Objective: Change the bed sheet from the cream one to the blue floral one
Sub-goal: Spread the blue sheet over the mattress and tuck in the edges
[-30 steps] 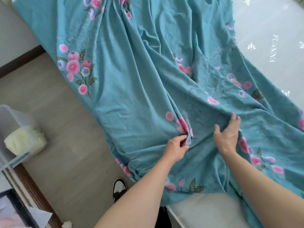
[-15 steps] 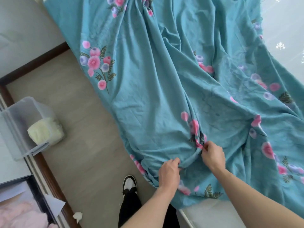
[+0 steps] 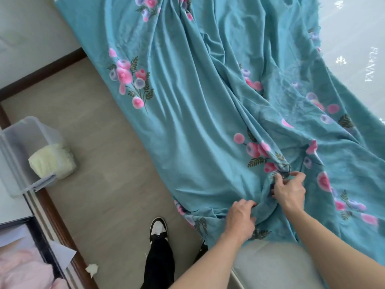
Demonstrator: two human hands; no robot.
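Observation:
The blue floral sheet [image 3: 198, 105] lies in long folds across the bed and hangs over its near side toward the floor. My left hand [image 3: 241, 220] grips a bunched fold of it near the lower edge. A little up and to the right, my right hand [image 3: 289, 190] pinches another gathered fold beside pink flowers. The bare pale mattress [image 3: 354, 38] shows at the upper right, and its near corner [image 3: 270, 265] shows below my arms. No cream sheet lies on the bed.
A clear plastic bin [image 3: 23, 147] holding a folded pale yellow cloth [image 3: 52, 161] stands at the left by a brown frame. My shoe [image 3: 158, 228] and dark trouser leg stand on the grey floor. A crumpled paper scrap [image 3: 91, 269] lies near the frame.
Both hands slid down toward the sheet's near edge. My right hand went from lying flat on the cloth to pinching a gathered fold, and the fabric bunched up between the hands.

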